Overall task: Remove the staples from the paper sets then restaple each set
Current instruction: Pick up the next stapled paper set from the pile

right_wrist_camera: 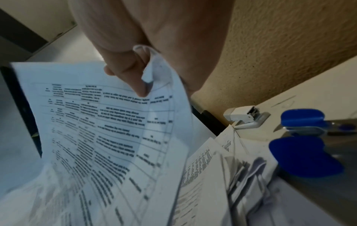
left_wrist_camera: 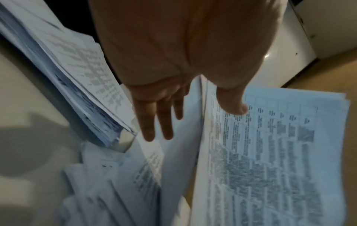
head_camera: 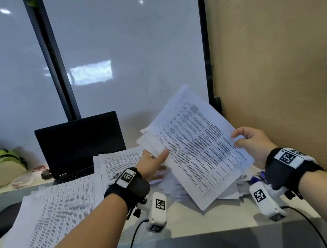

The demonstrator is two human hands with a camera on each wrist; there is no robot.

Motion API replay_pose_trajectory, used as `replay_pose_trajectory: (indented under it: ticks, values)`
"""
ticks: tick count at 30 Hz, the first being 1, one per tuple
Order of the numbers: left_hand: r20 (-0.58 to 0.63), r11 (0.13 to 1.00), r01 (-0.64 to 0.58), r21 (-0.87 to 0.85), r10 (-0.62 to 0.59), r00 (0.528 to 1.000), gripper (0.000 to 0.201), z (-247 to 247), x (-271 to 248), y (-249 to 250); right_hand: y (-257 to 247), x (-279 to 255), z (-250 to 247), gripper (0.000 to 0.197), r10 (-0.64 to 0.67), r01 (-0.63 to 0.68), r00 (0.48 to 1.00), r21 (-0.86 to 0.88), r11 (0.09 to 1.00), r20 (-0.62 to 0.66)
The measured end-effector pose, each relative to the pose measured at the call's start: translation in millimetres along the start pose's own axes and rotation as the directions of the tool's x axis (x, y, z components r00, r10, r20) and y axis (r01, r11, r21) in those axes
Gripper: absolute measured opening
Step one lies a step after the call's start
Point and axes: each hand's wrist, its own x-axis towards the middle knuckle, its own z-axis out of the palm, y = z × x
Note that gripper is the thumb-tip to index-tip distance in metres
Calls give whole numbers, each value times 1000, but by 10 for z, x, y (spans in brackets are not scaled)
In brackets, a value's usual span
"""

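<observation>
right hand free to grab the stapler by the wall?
Probably not yet: the right hand pinches the lifted paper set. The stapler sits uncovered on the desk beside the wall, so the way is otherwise free.

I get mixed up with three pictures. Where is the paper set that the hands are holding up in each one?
Head: held paper set, right of centre, tilted, between both hands.
Left wrist: right half, under the thumb.
Right wrist: left and centre, corner pinched.
Shared landmark: the tan wall.
</observation>
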Motion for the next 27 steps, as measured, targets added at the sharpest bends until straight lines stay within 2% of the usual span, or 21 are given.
replay_pose_trajectory:
  ticks: [3, 6, 8, 11, 14, 16, 19, 21, 23, 26, 27]
  values:
    - [-191, 971, -131, -199, 93, 977, 33, 68, -26, 163, 68, 39, -14, 34, 18, -19, 1000, -19, 1000, -12]
    - [-304, 960, -172, -219, 101, 947, 34, 65, -53, 274, 93, 25, 4, 28, 19, -7, 998, -215, 977, 54]
    - [-303, 959, -157, -235, 81, 950, 31, 53, -55, 298, 100, -9, 45, 25, 32, 22, 992, -402, 916, 126]
    - [-319, 954, -134, -267, 44, 947, 23, 21, -40, 253, 157, -28, 96, 26, 57, 52, 983, -566, 822, 173]
    - [-299, 970, -104, -221, 34, 954, 3, 8, -38, 189, 166, -52, 106, 35, 191, 13, 965, -758, 652, 180]
    - [-277, 977, -103, -184, 49, 960, 3, 29, -50, 181, 159, -72, 98, 37, 298, 25, 933, -862, 506, 202]
    - [-251, 981, -116, -153, 75, 965, 9, 115, -86, 231, 195, -77, 46, 44, 379, 109, 898, -947, 303, 225]
    - [-229, 984, -122, -132, 89, 969, 13, 175, -85, 253, 238, -73, 6, 50, 389, 145, 890, -957, 251, 237]
    - [-228, 984, -127, -122, 97, 969, 13, 224, -76, 261, 260, -79, -34, 50, 381, 148, 894, -957, 249, 237]
    - [-228, 987, -131, -93, 107, 968, 12, 264, -55, 248, 321, -38, -92, 62, 379, 78, 909, -965, 251, 172]
    - [-237, 987, -137, -86, 113, 965, 12, 272, -54, 247, 332, -27, -112, 63, 371, 60, 918, -972, 226, 143]
